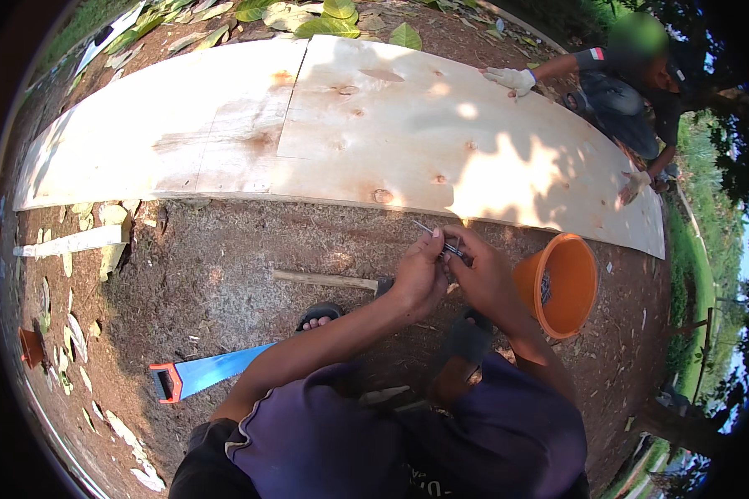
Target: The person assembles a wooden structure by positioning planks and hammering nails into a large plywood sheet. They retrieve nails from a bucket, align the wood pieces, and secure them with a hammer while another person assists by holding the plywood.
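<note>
My left hand and my right hand meet in front of me, just short of the near edge of the plywood sheets. Thin metal nails show between the fingers of both hands, and one nail sticks out past my left fingertips. How many each hand holds is hidden. Close to my right hand stands an orange bucket with grey nails inside. A hammer lies on the ground to the left, its wooden handle pointing left and its head partly covered by my left wrist.
A handsaw with blue blade and orange handle lies left of my left forearm. A co-worker crouches at the far right, gloved hands on the plywood. A pale wood strip and dry leaves lie at left.
</note>
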